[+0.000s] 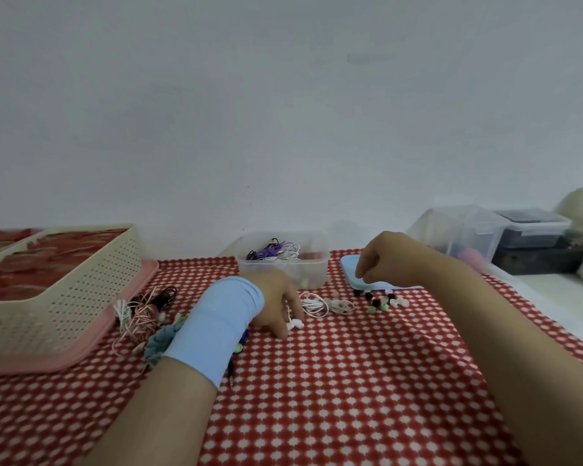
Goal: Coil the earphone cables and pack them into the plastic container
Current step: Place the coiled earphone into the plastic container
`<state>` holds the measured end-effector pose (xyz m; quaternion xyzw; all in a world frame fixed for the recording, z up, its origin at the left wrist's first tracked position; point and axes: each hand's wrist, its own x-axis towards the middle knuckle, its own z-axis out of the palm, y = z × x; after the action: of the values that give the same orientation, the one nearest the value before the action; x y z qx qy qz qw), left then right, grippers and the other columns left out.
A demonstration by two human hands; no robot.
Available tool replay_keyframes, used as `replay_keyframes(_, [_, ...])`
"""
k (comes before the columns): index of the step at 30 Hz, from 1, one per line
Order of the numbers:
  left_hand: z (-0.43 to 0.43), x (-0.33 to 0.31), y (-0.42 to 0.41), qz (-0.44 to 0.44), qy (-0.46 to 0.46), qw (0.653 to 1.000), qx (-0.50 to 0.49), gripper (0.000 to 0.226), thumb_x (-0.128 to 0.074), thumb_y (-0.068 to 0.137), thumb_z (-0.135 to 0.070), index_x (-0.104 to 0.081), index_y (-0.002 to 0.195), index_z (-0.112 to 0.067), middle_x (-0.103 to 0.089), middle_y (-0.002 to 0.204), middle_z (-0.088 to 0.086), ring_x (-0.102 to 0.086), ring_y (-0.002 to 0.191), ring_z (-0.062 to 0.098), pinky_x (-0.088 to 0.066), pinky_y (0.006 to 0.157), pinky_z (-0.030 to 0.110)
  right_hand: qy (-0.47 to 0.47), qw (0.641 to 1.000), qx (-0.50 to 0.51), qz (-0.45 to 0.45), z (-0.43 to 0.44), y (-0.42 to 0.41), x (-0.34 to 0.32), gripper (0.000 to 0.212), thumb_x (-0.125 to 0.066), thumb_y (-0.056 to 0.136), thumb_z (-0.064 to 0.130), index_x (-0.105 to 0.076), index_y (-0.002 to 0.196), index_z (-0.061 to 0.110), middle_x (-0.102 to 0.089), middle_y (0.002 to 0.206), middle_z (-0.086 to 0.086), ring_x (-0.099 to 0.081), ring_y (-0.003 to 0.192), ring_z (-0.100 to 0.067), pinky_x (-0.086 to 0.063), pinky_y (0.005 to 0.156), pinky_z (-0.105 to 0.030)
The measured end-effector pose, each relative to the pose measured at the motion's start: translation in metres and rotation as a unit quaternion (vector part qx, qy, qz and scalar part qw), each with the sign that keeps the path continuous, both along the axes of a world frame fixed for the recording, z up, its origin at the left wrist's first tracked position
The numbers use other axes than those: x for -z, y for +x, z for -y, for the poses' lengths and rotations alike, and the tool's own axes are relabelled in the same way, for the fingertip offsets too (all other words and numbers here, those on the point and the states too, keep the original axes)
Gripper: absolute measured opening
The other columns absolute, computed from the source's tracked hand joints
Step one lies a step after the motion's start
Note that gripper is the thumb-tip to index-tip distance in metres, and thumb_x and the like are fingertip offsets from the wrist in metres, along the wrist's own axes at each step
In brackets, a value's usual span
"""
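We look down on a table under a red cloth [350, 381] with a pattern of white dots, set against a bare white wall [283, 112].

The clear container [317, 264] stands at the far edge of the cloth, near the wall. It holds coiled cables [273, 253] in purple, black and white.

Our left hand [276, 304], a blue sleeve [216, 321] on its wrist, rests on the cloth in front of the container. Its fingers bend down onto a white earbud [295, 323], and we cannot tell whether they pinch it. Just to its right lies a white cable [313, 304] in a loose coil, and beyond that a row of small ear tips [381, 299].

Our right hand [384, 260] hovers over a blue lid [349, 270] beside the container. Its fingers hang loosely curled, and we see nothing in them.

To the left, a tangle of pink and black cables [142, 319] lies on the cloth beside a cream basket [64, 287], which sits on a pink tray [81, 358]. At the far right, off the cloth, stand clear bins [465, 230] and a dark box [532, 227].
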<state>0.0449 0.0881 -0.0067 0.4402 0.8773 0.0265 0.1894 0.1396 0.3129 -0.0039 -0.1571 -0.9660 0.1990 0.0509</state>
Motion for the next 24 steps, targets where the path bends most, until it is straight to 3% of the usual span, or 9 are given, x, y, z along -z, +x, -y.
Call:
replay_keyframes(5, [-0.007,0.002,0.003,0.000,0.135,0.990,-0.045,0.027,-0.071,0.082,-0.050,-0.076,0.101,-0.032,-0.067,0.090,-0.017,-0.062,0.090,0.007,-0.048,0.084,0.024,0.011,0.997,-0.006,0.074,-0.012,0.005,-0.002,0.025,-0.082,0.080,0.015,-0.076,0.069,0.036,-0.073,0.083,0.018,-0.069,0.083,-0.008,-0.052,0.071,-0.022])
replay_keyframes(8, [-0.011,0.005,0.005,0.023,0.156,0.987,-0.041,0.029,-0.068,0.080,-0.059,-0.078,0.092,-0.033,-0.072,0.095,-0.015,-0.064,0.091,0.007,-0.051,0.088,0.028,0.029,0.994,0.002,0.106,-0.017,0.010,-0.005,0.025,-0.081,0.081,0.014,-0.077,0.070,0.036,-0.073,0.085,0.015,-0.071,0.078,-0.013,-0.054,0.070,-0.024])
replay_keyframes(13, [-0.015,0.007,0.012,0.002,0.226,0.974,-0.029,0.019,-0.074,0.082,-0.044,-0.078,0.092,-0.029,-0.065,0.102,-0.014,-0.060,0.095,0.007,-0.050,0.088,0.029,0.057,0.986,0.035,0.151,-0.019,0.019,-0.008,0.019,-0.086,0.076,0.016,-0.080,0.088,0.029,-0.077,0.087,0.004,-0.072,0.071,-0.013,-0.059,0.077,-0.027])
replay_keyframes(17, [-0.016,0.008,0.015,0.054,0.275,0.959,-0.036,0.005,-0.074,0.084,-0.040,-0.073,0.088,-0.039,-0.070,0.090,-0.018,-0.063,0.088,0.001,-0.049,0.081,0.021,0.061,0.979,0.051,0.190,-0.012,0.016,-0.002,0.027,-0.085,0.076,0.017,-0.077,0.101,0.020,-0.079,0.088,0.002,-0.075,0.073,-0.013,-0.061,0.085,-0.034])
replay_keyframes(21, [-0.016,0.011,0.015,0.099,0.284,0.953,-0.045,0.006,-0.071,0.088,-0.033,-0.074,0.092,-0.033,-0.075,0.084,-0.006,-0.071,0.080,0.014,-0.056,0.080,0.026,0.052,0.982,0.057,0.171,-0.010,0.013,0.002,0.027,-0.083,0.077,0.018,-0.074,0.102,0.016,-0.078,0.085,-0.002,-0.076,0.074,-0.016,-0.063,0.083,-0.035])
replay_keyframes(24, [-0.015,0.011,0.013,0.124,0.306,0.942,-0.052,0.011,-0.066,0.093,-0.024,-0.072,0.093,-0.032,-0.075,0.081,-0.005,-0.064,0.066,0.008,-0.057,0.073,0.023,0.030,0.988,0.039,0.147,-0.014,0.014,-0.002,0.013,-0.077,0.080,0.022,-0.079,0.093,0.018,-0.078,0.082,0.003,-0.074,0.067,-0.011,-0.061,0.080,-0.031])
